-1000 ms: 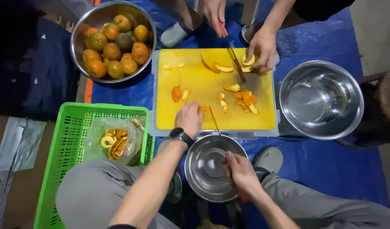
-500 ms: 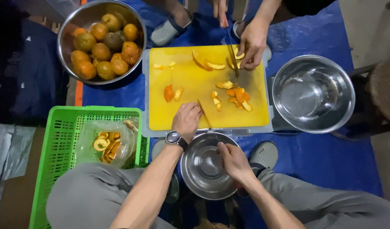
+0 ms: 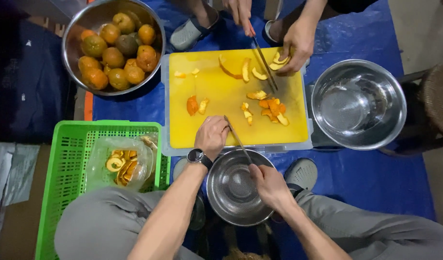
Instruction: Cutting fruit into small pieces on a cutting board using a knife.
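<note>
Both hands work the board's near edge: my left hand [image 3: 211, 136] curls closed over a hidden piece, steadying it, while my right hand [image 3: 268, 182] grips the knife [image 3: 238, 139] above the colander [image 3: 236, 192].

My left hand [image 3: 211, 136] has drawn back from the orange pieces [image 3: 267, 108] to the near edge of the yellow board [image 3: 221, 91] | my right hand [image 3: 269, 185] has closed on the knife [image 3: 238, 139] handle over the strainer bowl [image 3: 233, 192]
</note>
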